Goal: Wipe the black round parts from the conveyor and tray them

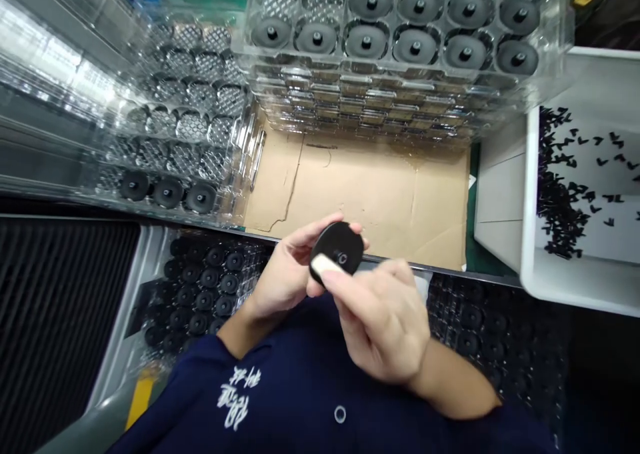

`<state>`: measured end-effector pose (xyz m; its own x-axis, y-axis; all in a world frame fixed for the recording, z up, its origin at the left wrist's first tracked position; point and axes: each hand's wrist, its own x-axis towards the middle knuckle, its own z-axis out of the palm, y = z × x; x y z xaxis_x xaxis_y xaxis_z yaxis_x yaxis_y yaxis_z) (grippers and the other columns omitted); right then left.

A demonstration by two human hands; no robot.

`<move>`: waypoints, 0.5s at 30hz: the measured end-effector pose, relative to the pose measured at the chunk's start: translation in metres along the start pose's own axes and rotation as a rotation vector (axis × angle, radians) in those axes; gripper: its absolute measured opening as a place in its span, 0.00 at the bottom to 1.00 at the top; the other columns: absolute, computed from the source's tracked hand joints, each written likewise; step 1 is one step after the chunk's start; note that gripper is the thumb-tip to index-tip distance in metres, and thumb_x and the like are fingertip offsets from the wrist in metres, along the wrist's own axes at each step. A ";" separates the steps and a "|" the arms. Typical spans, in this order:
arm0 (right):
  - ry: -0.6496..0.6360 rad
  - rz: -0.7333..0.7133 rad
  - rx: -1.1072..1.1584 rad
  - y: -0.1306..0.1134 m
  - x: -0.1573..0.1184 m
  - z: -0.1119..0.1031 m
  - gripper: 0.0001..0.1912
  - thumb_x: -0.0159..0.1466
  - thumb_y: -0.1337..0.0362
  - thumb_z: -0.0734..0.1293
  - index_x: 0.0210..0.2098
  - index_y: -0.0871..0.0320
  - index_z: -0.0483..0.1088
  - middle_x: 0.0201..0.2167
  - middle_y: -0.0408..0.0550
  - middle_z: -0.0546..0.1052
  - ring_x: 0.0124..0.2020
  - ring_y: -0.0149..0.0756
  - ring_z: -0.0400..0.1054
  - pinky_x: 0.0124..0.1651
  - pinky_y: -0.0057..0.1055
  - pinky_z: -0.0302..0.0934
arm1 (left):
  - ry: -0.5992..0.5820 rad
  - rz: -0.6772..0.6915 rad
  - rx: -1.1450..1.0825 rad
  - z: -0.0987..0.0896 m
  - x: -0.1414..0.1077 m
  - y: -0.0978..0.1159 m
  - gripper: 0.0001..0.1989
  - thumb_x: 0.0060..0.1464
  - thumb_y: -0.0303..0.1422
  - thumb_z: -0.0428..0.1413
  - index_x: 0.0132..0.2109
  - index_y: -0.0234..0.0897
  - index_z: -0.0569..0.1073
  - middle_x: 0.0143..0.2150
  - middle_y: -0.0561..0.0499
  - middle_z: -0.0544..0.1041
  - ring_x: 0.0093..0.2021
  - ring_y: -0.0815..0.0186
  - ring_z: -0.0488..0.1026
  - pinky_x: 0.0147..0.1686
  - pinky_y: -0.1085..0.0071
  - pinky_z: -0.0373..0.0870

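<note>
Left hand [283,277] first: it pinches a black disc [345,237] by its rim, with fingers on both sides. The disc is held up near the middle of the front edge of the bench [493,257], with its flat face showing. Right hand [387,317] reaches across, and a white cover [323,265] on one fingertip lies over the lower left part of that face. Its other fingers curl under, so one cannot tell if they pinch anything, or how hard the covered tip pushes.

The step in hand looks like careful work on the face of the disc. It seems the next move calls for a firm left hand, so the disc does not tip, and a light touch from the right.

Behind the hands, cardboard [370,187] covers the middle of the bench. A tall stack of trays [360,101] is at the back edge, with discs in the top one. By the left edge, a clear tray [193,126] has three discs [167,193] in its front row. At the right edge is a white bin [530,267] with lots of small black bits [565,221].
</note>
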<state>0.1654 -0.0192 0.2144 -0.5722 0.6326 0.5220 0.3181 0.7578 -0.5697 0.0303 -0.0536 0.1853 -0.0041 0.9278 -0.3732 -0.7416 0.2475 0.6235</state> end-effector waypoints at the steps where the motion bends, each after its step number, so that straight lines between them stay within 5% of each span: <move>1: -0.016 -0.003 0.021 0.001 -0.001 0.001 0.18 0.65 0.73 0.61 0.54 0.62 0.64 0.32 0.46 0.79 0.27 0.29 0.68 0.33 0.33 0.58 | -0.029 0.020 -0.008 0.000 0.000 0.000 0.32 0.31 0.34 0.73 0.48 0.48 0.77 0.48 0.52 0.80 0.46 0.60 0.78 0.51 0.64 0.73; 6: 0.125 0.061 -0.094 0.006 0.008 0.005 0.15 0.65 0.73 0.61 0.52 0.60 0.66 0.38 0.49 0.79 0.32 0.31 0.69 0.38 0.34 0.58 | -0.071 0.035 0.009 0.003 0.002 -0.009 0.28 0.33 0.36 0.72 0.46 0.41 0.79 0.43 0.49 0.81 0.47 0.60 0.77 0.49 0.69 0.72; 11: -0.072 -0.006 0.058 0.010 -0.014 -0.003 0.17 0.65 0.73 0.61 0.53 0.60 0.64 0.31 0.45 0.78 0.27 0.29 0.66 0.34 0.32 0.55 | -0.025 0.002 0.012 -0.008 -0.002 -0.007 0.29 0.37 0.26 0.71 0.49 0.47 0.77 0.48 0.52 0.80 0.46 0.62 0.78 0.51 0.67 0.71; 15: -0.035 0.083 -0.206 0.012 -0.014 -0.012 0.15 0.64 0.73 0.63 0.50 0.60 0.68 0.31 0.46 0.77 0.27 0.29 0.64 0.34 0.32 0.52 | -0.002 -0.073 -0.014 -0.011 -0.005 -0.009 0.33 0.30 0.32 0.73 0.49 0.42 0.77 0.45 0.50 0.80 0.46 0.61 0.77 0.49 0.69 0.71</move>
<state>0.1859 -0.0165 0.2078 -0.5623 0.6910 0.4543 0.5111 0.7223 -0.4660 0.0292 -0.0633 0.1737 0.0515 0.9082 -0.4154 -0.7493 0.3102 0.5852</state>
